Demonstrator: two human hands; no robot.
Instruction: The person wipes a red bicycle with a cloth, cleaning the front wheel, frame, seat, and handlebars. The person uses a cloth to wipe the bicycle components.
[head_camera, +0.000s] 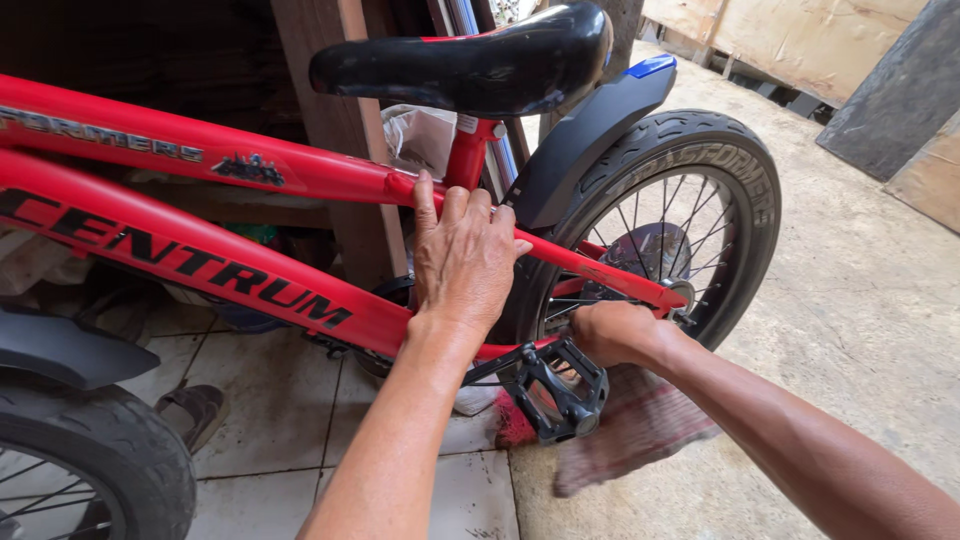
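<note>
Bicycle frame (250, 285) under left hand (462, 260), right hand (612, 332) lower.

One red bike (200, 265), two wheels (660, 235), one pedal (558, 392), one rag (630, 425).

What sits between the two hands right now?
In the head view, the black pedal and its crank lie between the left hand on the red frame and the right hand.

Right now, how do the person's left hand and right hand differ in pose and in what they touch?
The left hand lies flat, fingers spread, on the red metal bicycle frame; the right hand is curled low beside the black plastic pedal, above a faded reddish rag. Both are bare.
</note>
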